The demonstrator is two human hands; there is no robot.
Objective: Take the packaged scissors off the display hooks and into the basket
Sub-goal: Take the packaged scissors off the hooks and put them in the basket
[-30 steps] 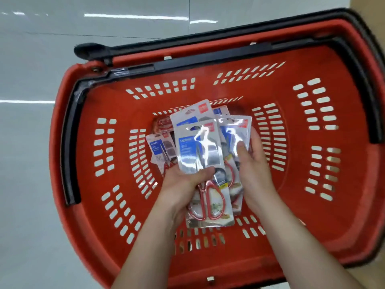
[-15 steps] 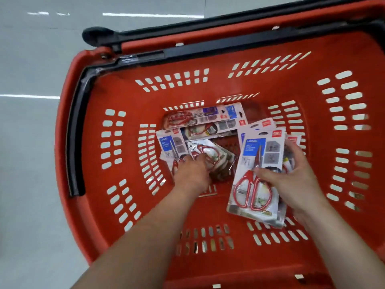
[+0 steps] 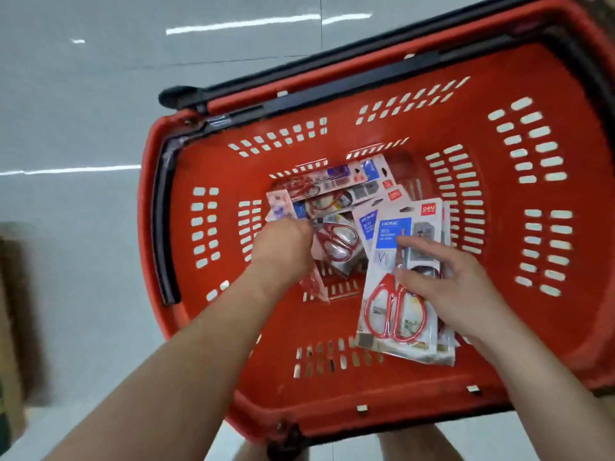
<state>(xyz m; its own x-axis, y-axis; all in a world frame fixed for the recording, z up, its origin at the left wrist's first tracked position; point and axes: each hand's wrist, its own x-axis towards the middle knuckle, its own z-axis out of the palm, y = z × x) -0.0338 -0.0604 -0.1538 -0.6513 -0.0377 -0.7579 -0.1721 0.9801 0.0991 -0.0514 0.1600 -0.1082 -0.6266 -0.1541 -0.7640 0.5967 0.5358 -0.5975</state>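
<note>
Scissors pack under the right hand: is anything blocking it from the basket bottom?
Nothing visible. The right hand rests on the scissors pack, already inside the basket; only its top left edge overlaps another pack.

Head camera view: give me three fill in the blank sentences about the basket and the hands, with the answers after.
1. The basket is ___ with black handles.
2. The right hand rests on a scissors pack whose HOME label is ___.
3. The left hand reaches among other packs lying ___ the basket.
Answers: red; blue; inside.
</note>
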